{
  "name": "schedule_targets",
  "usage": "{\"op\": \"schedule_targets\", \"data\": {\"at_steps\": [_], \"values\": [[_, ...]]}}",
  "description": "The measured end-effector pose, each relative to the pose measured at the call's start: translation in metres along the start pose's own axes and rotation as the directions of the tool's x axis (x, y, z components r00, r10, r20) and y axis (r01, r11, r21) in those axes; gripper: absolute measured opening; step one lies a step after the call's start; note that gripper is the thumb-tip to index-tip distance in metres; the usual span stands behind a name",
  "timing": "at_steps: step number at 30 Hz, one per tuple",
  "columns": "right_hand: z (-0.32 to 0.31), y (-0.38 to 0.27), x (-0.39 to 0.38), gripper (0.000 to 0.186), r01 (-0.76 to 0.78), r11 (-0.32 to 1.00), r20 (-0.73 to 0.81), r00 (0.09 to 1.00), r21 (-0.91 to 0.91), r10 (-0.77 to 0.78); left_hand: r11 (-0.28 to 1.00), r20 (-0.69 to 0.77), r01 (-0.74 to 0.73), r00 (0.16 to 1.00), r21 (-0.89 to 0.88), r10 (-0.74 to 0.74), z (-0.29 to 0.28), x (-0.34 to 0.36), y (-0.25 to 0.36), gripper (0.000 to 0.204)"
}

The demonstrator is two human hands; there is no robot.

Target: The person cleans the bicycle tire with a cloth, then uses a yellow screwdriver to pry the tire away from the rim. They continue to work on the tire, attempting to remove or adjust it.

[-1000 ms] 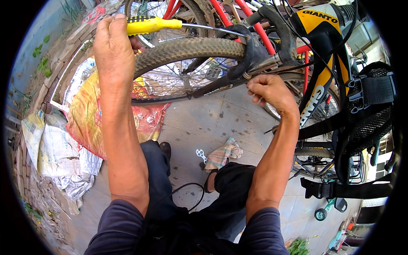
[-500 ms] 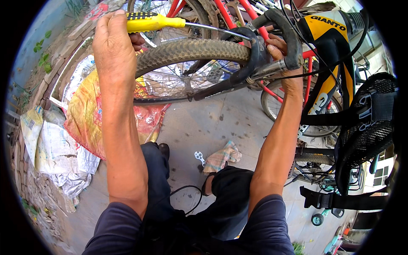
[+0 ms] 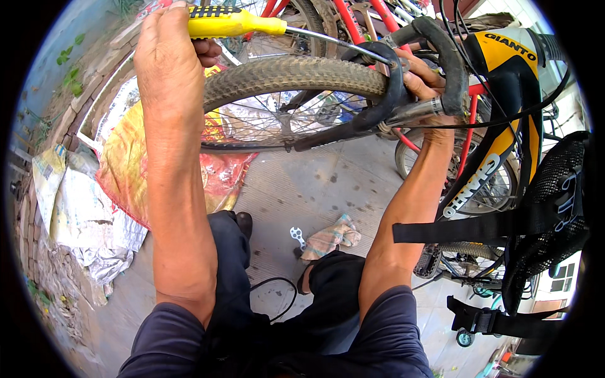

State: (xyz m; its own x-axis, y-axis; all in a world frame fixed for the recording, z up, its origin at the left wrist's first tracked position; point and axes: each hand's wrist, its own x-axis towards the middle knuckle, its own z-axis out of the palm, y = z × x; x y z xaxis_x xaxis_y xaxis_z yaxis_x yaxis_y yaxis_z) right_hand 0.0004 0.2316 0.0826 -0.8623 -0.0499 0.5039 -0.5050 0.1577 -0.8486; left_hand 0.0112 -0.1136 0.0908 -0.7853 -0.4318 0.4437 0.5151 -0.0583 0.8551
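My left hand (image 3: 171, 63) grips a yellow-and-black screwdriver (image 3: 242, 24) at upper left. Its long steel shaft reaches right, its tip at the black arch of the front fork (image 3: 395, 85), just over the muddy tire (image 3: 277, 72). My right hand (image 3: 423, 79) is up behind the fork and stanchion, fingers curled beside the tip; what they hold is partly hidden. The fork belongs to a black-and-yellow bicycle frame (image 3: 504, 82) on the right, with dark cables crossing it.
Red bicycle frames (image 3: 345, 19) stand behind. Crumpled sacks (image 3: 94, 227) and a red-yellow sheet (image 3: 129, 176) lie left along a brick edge. A small flat wrench (image 3: 297, 235) and checked cloth (image 3: 337, 236) lie by my feet. A black mesh pack with straps (image 3: 548, 189) hangs right.
My right hand has moved up from below the fork to behind its arch by the screwdriver tip. The screwdriver, wheel and fork sit slightly farther right and higher in view.
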Motion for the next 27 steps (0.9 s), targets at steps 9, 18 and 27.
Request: {"op": "schedule_targets", "data": {"at_steps": [9, 18, 27], "values": [[0.001, 0.006, 0.006, 0.032, 0.083, 0.997, 0.134, 0.988, 0.003, -0.083, 0.999, -0.022, 0.023, 0.999, -0.039, -0.024, 0.001, 0.000, -0.002, 0.032], [-0.007, 0.011, 0.010, 0.032, 0.375, 0.897, 0.239, 0.917, -0.235, -0.321, 0.999, -0.023, 0.001, 1.000, -0.044, -0.002, 0.007, -0.004, 0.002, 0.032], [-0.004, 0.010, 0.007, 0.032, 0.299, 0.941, 0.196, 0.944, -0.160, -0.267, 0.998, 0.072, -0.032, 0.997, -0.055, 0.036, 0.006, -0.005, 0.008, 0.034]]}}
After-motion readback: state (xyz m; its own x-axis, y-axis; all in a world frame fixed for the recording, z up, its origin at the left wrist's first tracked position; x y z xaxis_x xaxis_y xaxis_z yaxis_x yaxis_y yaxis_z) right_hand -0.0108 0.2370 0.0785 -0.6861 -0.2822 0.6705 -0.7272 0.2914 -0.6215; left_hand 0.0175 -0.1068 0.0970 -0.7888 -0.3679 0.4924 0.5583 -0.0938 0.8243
